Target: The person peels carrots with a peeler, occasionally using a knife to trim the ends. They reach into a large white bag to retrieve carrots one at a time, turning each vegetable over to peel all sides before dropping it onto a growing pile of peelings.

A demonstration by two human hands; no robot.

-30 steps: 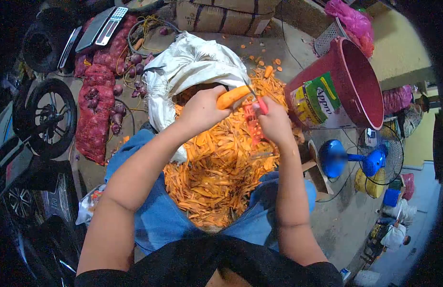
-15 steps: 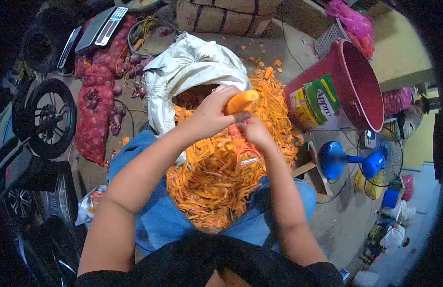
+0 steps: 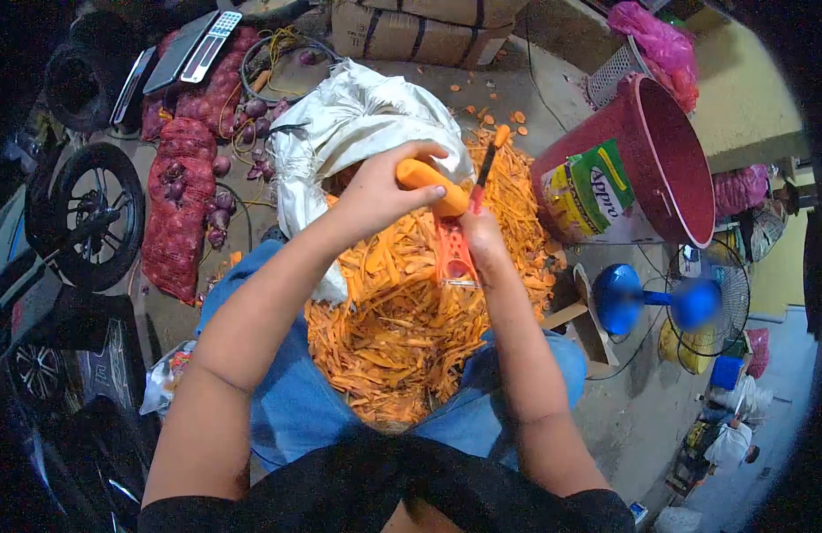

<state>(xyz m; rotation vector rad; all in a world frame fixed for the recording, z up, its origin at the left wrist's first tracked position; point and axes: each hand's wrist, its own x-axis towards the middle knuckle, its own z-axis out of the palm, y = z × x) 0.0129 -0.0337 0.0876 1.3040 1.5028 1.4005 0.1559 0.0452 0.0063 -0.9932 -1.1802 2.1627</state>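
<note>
My left hand [image 3: 384, 191] is closed around a thick peeled carrot [image 3: 433, 188], held at a slant over the peelings. My right hand [image 3: 483, 238] grips a red peeler [image 3: 455, 259] whose metal blade end points down toward me. From the top of that same hand rises a slim dark knife-like blade [image 3: 487, 166] with a red base. The carrot's lower end meets my right hand's fingers, which are partly hidden behind it. Below both hands, a large heap of carrot peelings [image 3: 384, 342] lies between my knees. Just behind, a white woven sack [image 3: 375, 111] gapes toward me.
A maroon bucket [image 3: 677, 169] leans on its side at right, beside a blue-ended object [image 3: 619, 299] and a wire fan guard. Mesh sacks of red onions [image 3: 173, 213] and a scale [image 3: 211, 46] stand left, near a motorbike wheel [image 3: 95, 218]. A cardboard box [image 3: 420, 35] is behind.
The carrot has swung from pointing up and right to slanting down toward my right hand. My right hand has turned, bringing the dark blade into view and the peeler more upright.
</note>
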